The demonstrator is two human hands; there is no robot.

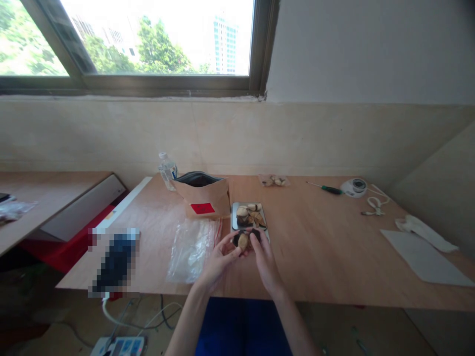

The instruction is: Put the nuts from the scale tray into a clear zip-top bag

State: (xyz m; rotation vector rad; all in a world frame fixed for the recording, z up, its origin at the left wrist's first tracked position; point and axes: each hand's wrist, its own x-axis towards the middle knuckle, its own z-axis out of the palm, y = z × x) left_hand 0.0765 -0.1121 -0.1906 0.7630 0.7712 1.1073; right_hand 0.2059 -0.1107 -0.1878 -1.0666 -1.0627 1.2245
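Here, both the left hand (218, 259) and right hand (264, 259) pinch 1 small nut (243, 241) just near of the tray (234, 217) — a slip could drop it off the table (326, 252).

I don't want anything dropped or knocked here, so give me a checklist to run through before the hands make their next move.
1. Both hands on the nut: left hand and right hand hold it, ok.
2. Nut over the table: ok.
3. Tray flat, close ahead: ok.
4. Paper bag upright and open: ok.
5. Plastic bag lying flat: ok.
6. Nut cracked: cannot tell.
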